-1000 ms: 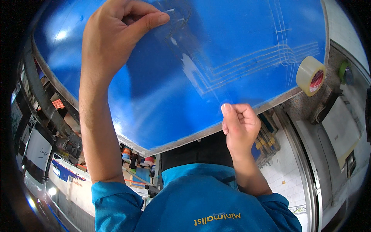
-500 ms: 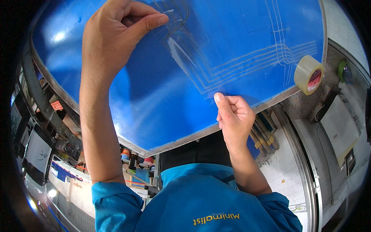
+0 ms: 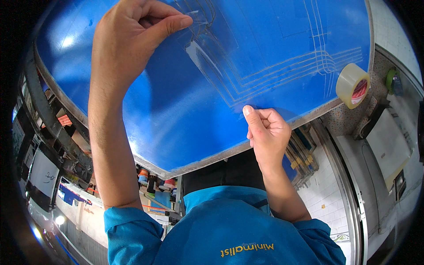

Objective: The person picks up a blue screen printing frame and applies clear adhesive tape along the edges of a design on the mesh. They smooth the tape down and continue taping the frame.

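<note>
A strip of clear tape (image 3: pixel 194 54) stretches slantwise between my two hands, and a pale glare shows on it. My left hand (image 3: pixel 134 39) is closed at the upper left, thumb and forefinger pinching the strip's far end. At the near end, my right hand (image 3: pixel 270 132) pinches the tape between thumb and curled forefinger. Beneath lies a flat blue panel (image 3: pixel 172 145) with thin pale parallel lines that turn a corner. The strip runs along these lines; whether it touches the panel I cannot tell. A roll of clear tape (image 3: pixel 352 85) stands by the panel's right edge.
A grey rim (image 3: pixel 207 158) borders the panel close to my body. Wooden-edged frames (image 3: pixel 302 154) lean below its right side. Several coloured containers (image 3: pixel 152 182) stand under its near corner. Metal bars (image 3: pixel 57 106) run along the left.
The glare on the tape has shifted slightly up and left. My right hand has moved a touch to the left; both hands keep their pinch.
</note>
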The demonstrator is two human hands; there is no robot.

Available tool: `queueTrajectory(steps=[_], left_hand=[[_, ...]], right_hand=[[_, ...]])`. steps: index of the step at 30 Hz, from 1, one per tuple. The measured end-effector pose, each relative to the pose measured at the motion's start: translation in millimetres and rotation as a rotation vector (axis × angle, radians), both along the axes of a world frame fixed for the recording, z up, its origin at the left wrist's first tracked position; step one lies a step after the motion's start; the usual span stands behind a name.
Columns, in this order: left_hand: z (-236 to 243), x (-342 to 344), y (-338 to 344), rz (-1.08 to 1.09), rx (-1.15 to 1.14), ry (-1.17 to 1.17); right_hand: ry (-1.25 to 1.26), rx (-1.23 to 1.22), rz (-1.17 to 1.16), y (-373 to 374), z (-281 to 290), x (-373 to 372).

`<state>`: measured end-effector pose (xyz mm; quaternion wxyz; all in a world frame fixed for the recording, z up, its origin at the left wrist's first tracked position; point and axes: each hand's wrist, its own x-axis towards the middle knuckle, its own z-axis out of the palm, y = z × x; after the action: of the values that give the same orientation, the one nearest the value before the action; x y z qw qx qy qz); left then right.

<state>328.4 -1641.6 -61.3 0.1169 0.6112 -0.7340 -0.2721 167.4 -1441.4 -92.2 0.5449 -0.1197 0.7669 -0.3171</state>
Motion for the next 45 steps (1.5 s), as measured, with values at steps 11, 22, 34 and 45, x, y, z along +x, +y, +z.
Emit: queueTrajectory(steps=[11, 22, 34, 45], left_hand=[[-1, -1, 0, 0.012, 0.000, 0.007], [-3, 0, 1, 0.007, -0.003, 0.015], [0, 0, 0, 0.008, 0.012, 0.019], [2, 6, -1, 0.003, 0.031, 0.063]], right_hand=[[-0.016, 0.009, 0.002, -1, 0, -1], [0.001, 0.004, 0.004, -3, 0, 1], [0.065, 0.069, 0.135, -10, 3, -4], [0.903, -0.384, 0.261, -4, 2, -148]])
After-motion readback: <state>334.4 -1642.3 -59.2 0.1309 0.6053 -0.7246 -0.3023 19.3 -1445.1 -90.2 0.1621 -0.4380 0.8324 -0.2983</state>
